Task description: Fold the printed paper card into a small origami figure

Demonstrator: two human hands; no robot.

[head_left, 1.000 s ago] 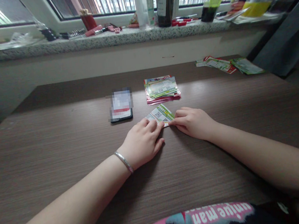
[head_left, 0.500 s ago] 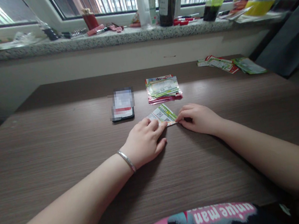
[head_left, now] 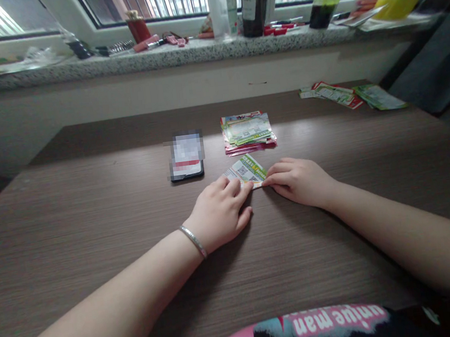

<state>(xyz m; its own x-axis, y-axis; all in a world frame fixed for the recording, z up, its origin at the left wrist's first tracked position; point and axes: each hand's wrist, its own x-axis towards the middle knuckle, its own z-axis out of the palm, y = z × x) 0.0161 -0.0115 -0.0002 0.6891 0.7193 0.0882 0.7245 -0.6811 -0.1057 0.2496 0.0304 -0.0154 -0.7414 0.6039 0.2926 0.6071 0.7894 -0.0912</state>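
Note:
A small green and white printed paper lies on the brown table, its near edge folded or straight between my hands. My left hand, with a silver bracelet at the wrist, rests on the paper's left part with its fingers apart and pressing down. At the paper's right corner, the fingertips of my right hand pinch the edge. Just beyond the paper sits a stack of printed papers. A phone with a blurred screen lies to the left of the stack.
More printed papers lie at the table's far right corner. Behind the table, a speckled stone windowsill holds bottles, a red container, pens and a cup of dark and green liquid.
The fingers of my right hand have closed up more at the paper's corner and shifted slightly left. My left hand stays on the paper. The whole view has shifted slightly.

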